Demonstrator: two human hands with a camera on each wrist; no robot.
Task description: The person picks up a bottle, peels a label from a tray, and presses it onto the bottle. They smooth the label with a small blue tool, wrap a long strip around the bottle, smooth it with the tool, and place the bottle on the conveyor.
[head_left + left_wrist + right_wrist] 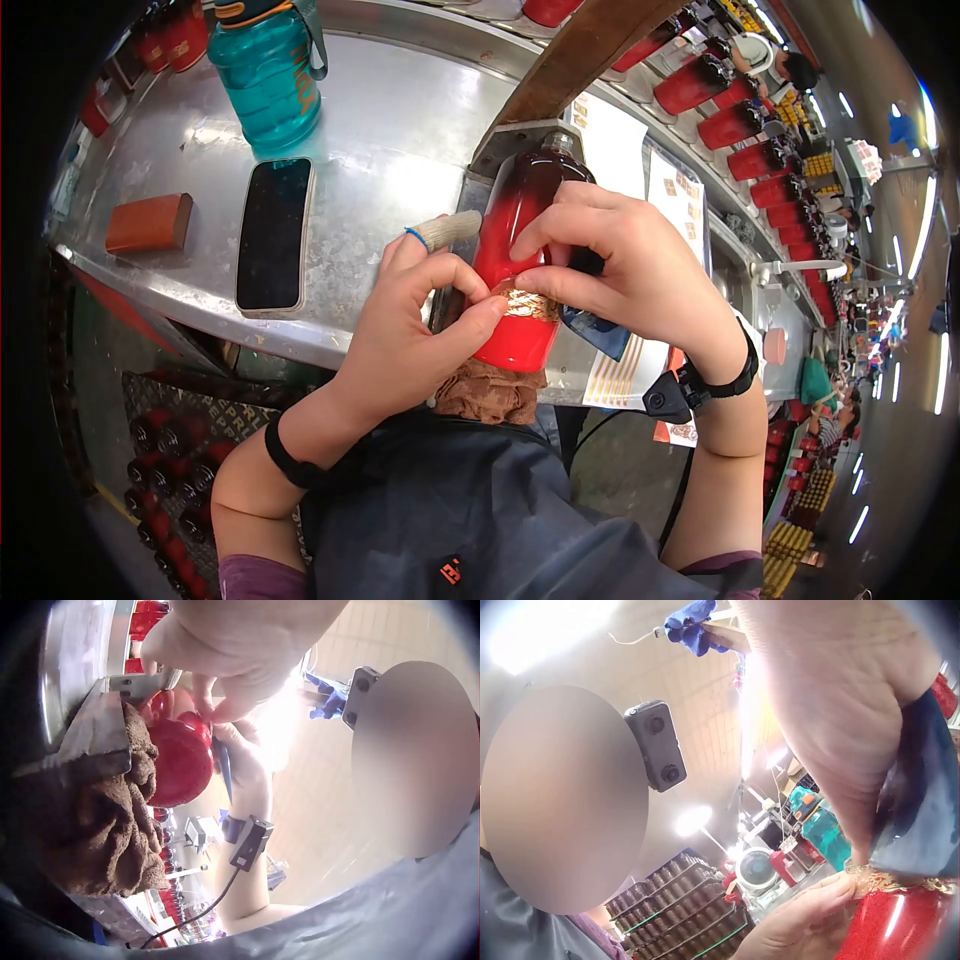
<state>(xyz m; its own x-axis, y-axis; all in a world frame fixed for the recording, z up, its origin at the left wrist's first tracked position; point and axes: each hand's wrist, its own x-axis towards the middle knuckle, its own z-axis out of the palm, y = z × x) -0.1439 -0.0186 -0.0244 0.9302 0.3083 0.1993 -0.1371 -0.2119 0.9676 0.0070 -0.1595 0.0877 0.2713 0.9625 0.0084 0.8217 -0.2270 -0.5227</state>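
Note:
A glossy red bottle [518,345], darkening to black at its neck, lies with its base toward the person. Around its lower body runs a shiny gold decal [530,305]. My left hand [425,310] pinches the decal's left edge between thumb and index finger; a cloth finger cot [452,230] covers another of its fingers. Over the bottle from the right, my right hand [625,255] has thumb and forefinger tips at the decal's upper edge. Tucked within that hand is a dark blue flat piece [922,799], partly hidden by the palm. Brown cloth [490,392] sits under the bottle's base.
On the metal table [390,110] are a phone [275,235], a brown case [149,223] and a teal water bottle [265,85]. Printed sheets [620,375] lie at the right. Beyond stands a row of red bottles [730,127]. A brown post [580,60] rises behind the bottle.

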